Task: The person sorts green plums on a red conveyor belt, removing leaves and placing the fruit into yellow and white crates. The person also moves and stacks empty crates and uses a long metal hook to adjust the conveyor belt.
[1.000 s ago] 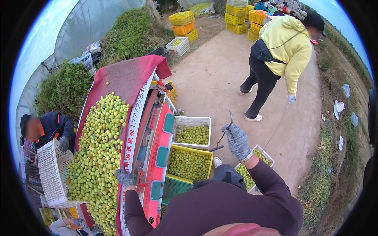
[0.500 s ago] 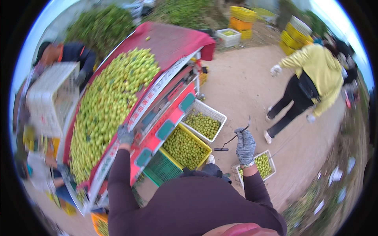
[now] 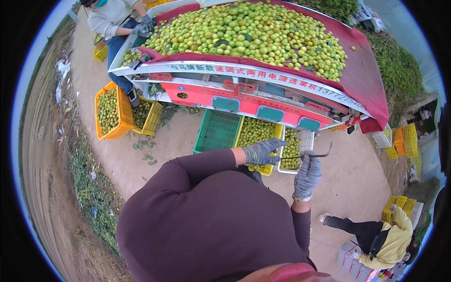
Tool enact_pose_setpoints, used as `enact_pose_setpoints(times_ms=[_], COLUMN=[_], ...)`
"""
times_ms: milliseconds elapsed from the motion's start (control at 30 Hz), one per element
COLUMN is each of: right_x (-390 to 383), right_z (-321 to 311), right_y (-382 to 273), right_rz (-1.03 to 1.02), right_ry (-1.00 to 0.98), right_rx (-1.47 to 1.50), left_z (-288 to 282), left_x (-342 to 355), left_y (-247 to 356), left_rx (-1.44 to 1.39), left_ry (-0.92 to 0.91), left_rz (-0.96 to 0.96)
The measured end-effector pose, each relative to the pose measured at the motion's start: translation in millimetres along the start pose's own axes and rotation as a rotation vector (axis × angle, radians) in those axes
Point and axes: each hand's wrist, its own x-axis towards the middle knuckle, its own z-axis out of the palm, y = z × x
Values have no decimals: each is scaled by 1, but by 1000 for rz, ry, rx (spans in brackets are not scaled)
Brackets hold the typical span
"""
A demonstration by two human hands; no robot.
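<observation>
My right hand (image 3: 307,176), in a grey knit glove, is closed around a thin dark hook (image 3: 325,154). The hook's bent tip sticks out to the right of the fist, and its shaft points left. My left hand (image 3: 262,152), gloved the same way, has its fingers stretched out and apart close to the shaft's left end; whether it touches the hook I cannot tell. Below the hands stand a yellow crate (image 3: 266,170) and a white crate (image 3: 307,139), both filled with green fruit. Beside them is a green crate (image 3: 217,129) with no fruit showing inside.
A sorting machine (image 3: 188,91) heaped with green fruit (image 3: 244,35) spans the far side. At its left end a co-worker (image 3: 112,19) leans in with gloved hands; orange crates (image 3: 126,110) stand nearby. Another person in yellow (image 3: 392,244) is at lower right, near stacked crates (image 3: 408,207).
My view has turned, so the machine now lies straight ahead. My left hand has left the machine's edge and come near my right hand, which still holds the hook.
</observation>
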Motion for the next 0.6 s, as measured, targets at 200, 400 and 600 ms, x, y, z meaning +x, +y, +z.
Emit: enact_pose_setpoints(times_ms=[200,400,600], right_x=[7,-16,-54], right_z=[88,169,225], right_y=[-73,-134,-178], right_rz=[-171,-166,-40], right_ry=[-144,-124,-131], right_rx=[73,101,217], left_z=[-43,-94,-133], left_x=[-65,-134,-193], left_y=[-15,-62,-102], left_rx=[-8,58,178], left_ry=[222,403,394], left_rz=[87,103,220])
